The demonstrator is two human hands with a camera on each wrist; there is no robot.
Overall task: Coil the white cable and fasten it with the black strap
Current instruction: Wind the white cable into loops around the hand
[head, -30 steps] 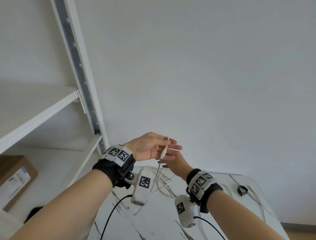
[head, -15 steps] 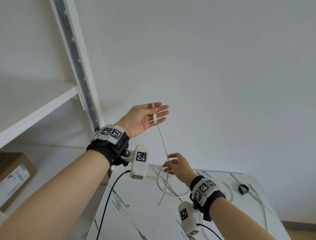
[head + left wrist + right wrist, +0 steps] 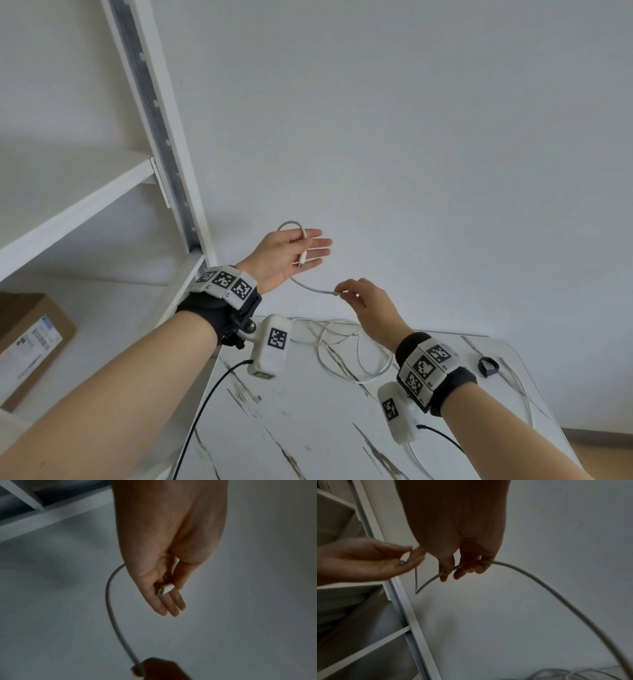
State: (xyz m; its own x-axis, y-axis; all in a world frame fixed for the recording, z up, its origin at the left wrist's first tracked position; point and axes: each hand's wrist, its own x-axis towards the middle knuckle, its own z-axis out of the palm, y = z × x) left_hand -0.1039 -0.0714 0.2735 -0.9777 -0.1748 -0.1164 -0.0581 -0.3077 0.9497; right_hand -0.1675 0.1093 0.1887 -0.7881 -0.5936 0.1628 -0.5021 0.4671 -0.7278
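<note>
White marble-patterned tabletop carries most of the thin white charging cable, slack loops near its far edge; small black loop strap lies by the far right corner, untouched. Left hand, raised, fingers straight, traps the plug end between fingers with one small loop above. Right hand, lower and just right of it, pinches the run between them, so the next wrap likely goes up and leftward.

Left hand raised, palm up, fingers straight, thumb pinning cable plug. Right hand lower, just right, fingers curled, pinching cable.
</note>
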